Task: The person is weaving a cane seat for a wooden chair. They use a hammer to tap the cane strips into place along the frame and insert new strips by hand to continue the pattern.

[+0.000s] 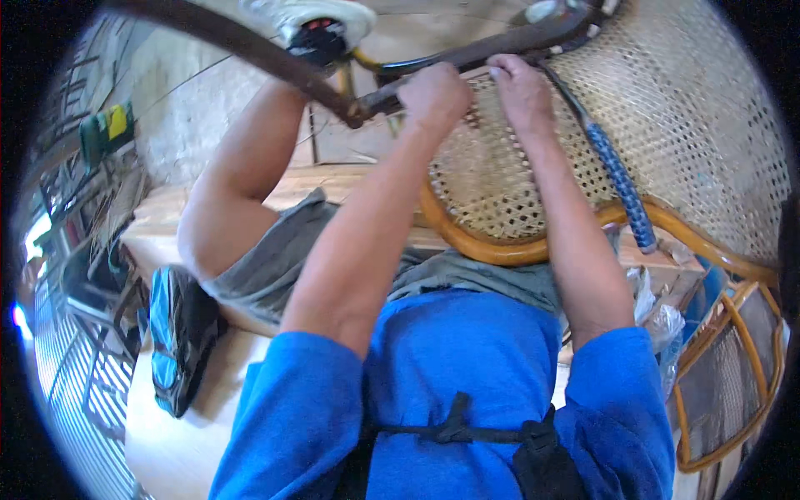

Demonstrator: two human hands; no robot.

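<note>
A large woven cane panel (667, 108) with an open hole pattern lies across my lap, bordered along its near side by a curved, glossy orange-brown rattan pole (500, 252). Dark brown frame bars (500, 48) cross at its far side. My left hand (437, 96) is closed like a fist against the dark bar, and whatever its fingers hold is hidden. Just to its right, my right hand (525, 93) pinches with thumb and forefinger beside the bar, at the weave's edge; what is pinched is too small to make out. A tool with a blue patterned handle (615, 171) rests on the panel, right of my right forearm.
A blue and black bag (173, 342) sits on the pale board at left. At lower right stands a rattan-framed mesh piece (725, 383), near clear plastic bags (664, 327). My bent leg (242, 183) and a light-coloured shoe (321, 21) lie beyond the wooden bench (167, 212).
</note>
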